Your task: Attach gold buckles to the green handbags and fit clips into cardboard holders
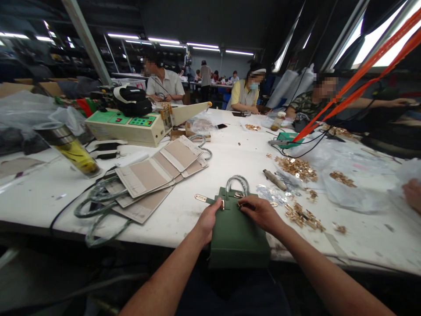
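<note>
Bag [241, 237]: green, lower centre of the frame, at the near edge of the table [158, 235], between the two hands.
Left hand [208, 219]: on the bag's left side, holding it, the thumb up at the left buckle [222, 205]; the other fingers are partly hidden.
Right hand [261, 213]: over the bag's upper right, thumb and index finger narrow, pinching the right buckle [240, 205].
Handles [237, 179]: looped above the top of the bag, in clear wrap.
Strap [203, 199]: out past the bag's left side, a gold plate at its end.
Panels [144, 175]: beige, overlapping in a pile left of centre, with wrapped green loops [98, 197] reaching out at the lower left.
Bottle [70, 151]: left of the frame, yellow inside, leaning in the view.
Machine [126, 127]: cream with a green face, upper left, a black pouch [131, 100] on top.
Phone [221, 126]: dark, upper centre.
Jar [278, 121]: upper right of centre.
Green box [288, 139]: right of centre, near the lower end of the orange straps [353, 74].
Gold parts [297, 169]: in heaps right of the bag, some on clear plastic.
Brown roll [274, 179]: just beside the heaps, on their left.
People: one in a pale shirt [171, 83], upper left of centre; one in a mask [254, 85], upper centre-right; one in camouflage [304, 103], upper right.
</note>
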